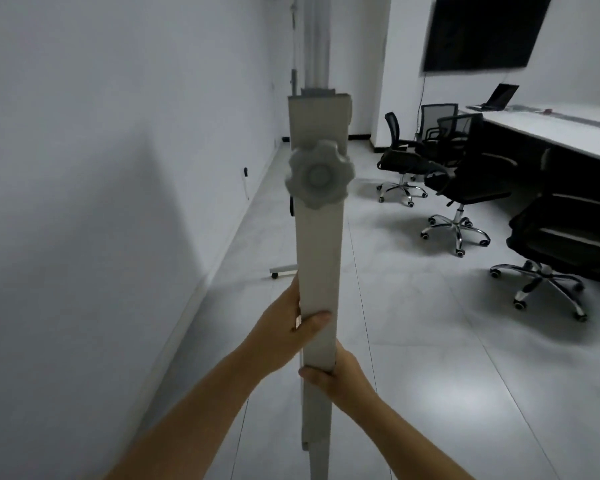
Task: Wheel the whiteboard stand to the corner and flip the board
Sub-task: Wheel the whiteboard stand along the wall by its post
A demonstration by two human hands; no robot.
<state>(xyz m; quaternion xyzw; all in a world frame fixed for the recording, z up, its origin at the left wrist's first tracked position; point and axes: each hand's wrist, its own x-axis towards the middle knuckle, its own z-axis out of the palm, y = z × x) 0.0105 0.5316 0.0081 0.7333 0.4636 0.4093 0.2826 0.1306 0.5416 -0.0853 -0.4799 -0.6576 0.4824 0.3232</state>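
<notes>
The whiteboard stand's grey upright post (319, 258) fills the middle of the head view, seen edge-on. A grey star-shaped knob (320, 174) sits on it at mid height, and the board's thin edge (315, 39) rises above it. My left hand (284, 336) wraps the post from the left, thumb across its front. My right hand (340, 377) grips it just below, from the right. A far foot of the stand with a caster (278, 271) shows on the floor to the left of the post.
A white wall (101, 202) runs close along the left. Black office chairs (465, 188) on chrome bases stand to the right, beside a long white table (568, 128) with a laptop. A dark screen (482, 32) hangs on the far wall. Grey tiled floor lies ahead.
</notes>
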